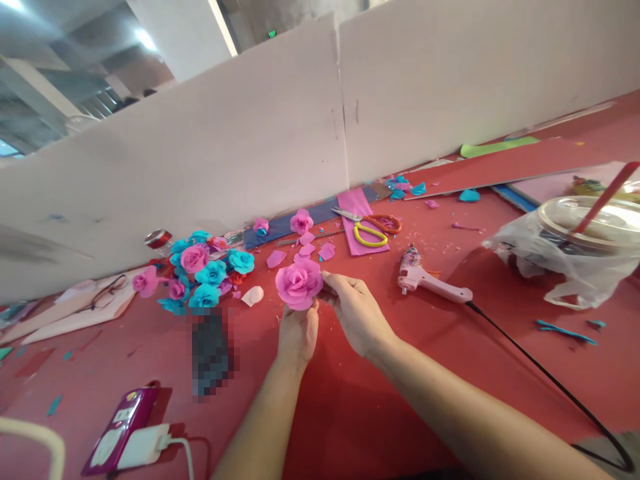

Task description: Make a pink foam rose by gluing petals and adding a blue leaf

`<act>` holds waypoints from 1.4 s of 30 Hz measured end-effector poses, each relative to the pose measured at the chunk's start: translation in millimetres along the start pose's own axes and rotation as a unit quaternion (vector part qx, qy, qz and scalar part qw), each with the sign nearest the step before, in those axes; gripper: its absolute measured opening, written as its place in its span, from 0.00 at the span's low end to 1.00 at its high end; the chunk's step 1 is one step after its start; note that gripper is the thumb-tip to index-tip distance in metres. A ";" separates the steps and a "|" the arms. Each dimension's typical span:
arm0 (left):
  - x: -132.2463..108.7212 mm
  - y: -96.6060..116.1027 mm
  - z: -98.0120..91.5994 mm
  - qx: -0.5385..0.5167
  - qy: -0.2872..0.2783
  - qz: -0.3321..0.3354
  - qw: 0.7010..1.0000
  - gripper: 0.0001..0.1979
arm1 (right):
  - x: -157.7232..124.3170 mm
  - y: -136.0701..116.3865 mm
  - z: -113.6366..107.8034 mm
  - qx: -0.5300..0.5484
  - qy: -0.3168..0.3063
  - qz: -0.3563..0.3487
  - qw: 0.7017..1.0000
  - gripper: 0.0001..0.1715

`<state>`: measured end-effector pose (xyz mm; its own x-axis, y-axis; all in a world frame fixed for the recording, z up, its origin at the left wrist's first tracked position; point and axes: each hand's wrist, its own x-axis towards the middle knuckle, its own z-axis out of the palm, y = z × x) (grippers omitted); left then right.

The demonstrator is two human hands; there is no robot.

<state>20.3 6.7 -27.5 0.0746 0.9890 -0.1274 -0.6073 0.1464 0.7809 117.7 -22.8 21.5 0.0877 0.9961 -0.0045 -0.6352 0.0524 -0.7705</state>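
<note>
"Pink paper rose (299, 285): where is it, and who has it?"

"Just above the red tabletop (345, 407), straight ahead of the person, bloom turned upward. The left hand (299, 330) holds it from underneath, fingers closed in around its base, though the bloom hides the exact grip. The right hand (357, 308) has thumb and fingers drawn narrow at the flower's right rim; whether they pinch a petal, I can't tell."

"Work outward for me. What lies closest?"

"At lower left, a purple power strip (125, 423) with a white charger (143, 445) beside it. Past that is a dark item (213, 353), pixelated beyond naming."

"And around the hands?"

"On the right, a pink glue gun (437, 285) rests on its side, its black cord (530, 347) trailing toward the near edge. Farther right, a white plastic bag (575, 270) surrounds a lidded container with a red straw (607, 197). On the left sits a cluster of blue and pink paper roses (210, 272)."

"Beyond the rose?"

"Loose pink petals (276, 259), then scissors (365, 219) with one yellow and one orange handle, lying across a pink paper sheet (367, 250)."

"And farthest?"

"A white partition (250, 133) along the table's back, with ceiling lights (145, 39) behind it."
</note>
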 end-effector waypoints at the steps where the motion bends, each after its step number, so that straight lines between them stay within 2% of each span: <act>1: 0.3 0.1 -0.2 0.005 -0.011 0.009 1.000 0.08 | -0.3 -1.1 0.4 -0.001 -0.003 0.001 1.000 0.15; 4: 0.1 1.4 0.8 0.010 -0.051 0.029 0.998 0.06 | -1.7 -4.1 1.8 0.004 -0.014 0.001 1.000 0.14; 8: -1.6 6.5 3.3 -0.029 -0.082 0.008 0.996 0.05 | -2.0 -5.6 1.4 0.046 -0.022 0.021 0.999 0.12; 12: -3.0 12.8 2.9 -0.090 -0.062 -0.035 0.993 0.04 | 0.7 -4.2 -2.1 0.011 -0.028 0.037 0.999 0.14; 15: -4.3 15.5 1.8 -0.114 -0.019 -0.072 0.991 0.04 | 2.3 -2.9 -3.0 -0.061 -0.034 0.016 0.997 0.12; 18: -5.6 15.6 1.6 -0.123 -0.002 -0.081 0.989 0.06 | 2.3 -2.3 -1.5 -0.077 -0.046 0.009 0.996 0.10; 25: -6.4 13.5 2.9 -0.124 -0.014 -0.082 0.989 0.07 | 1.7 -3.8 -1.0 -0.060 -0.040 0.022 0.997 0.09; 29: -7.7 13.9 3.8 -0.116 -0.018 -0.083 0.990 0.07 | 2.1 -5.3 -1.9 -0.090 -0.040 0.014 0.995 0.11; 38: -10.4 14.5 9.5 -0.064 -0.037 -0.073 0.995 0.09 | 3.5 -3.0 -6.7 -0.190 -0.026 -0.033 0.981 0.09; 42: -11.7 11.8 11.4 -0.039 -0.066 -0.052 0.996 0.08 | 5.9 2.2 -9.9 -0.195 -0.026 -0.052 0.979 0.09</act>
<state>21.4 -2.9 -9.8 0.2404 0.9634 -0.1184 -0.6498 0.2504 0.7177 124.4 -17.5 13.4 0.0896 0.9897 0.1113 -0.2830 0.1324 -0.9499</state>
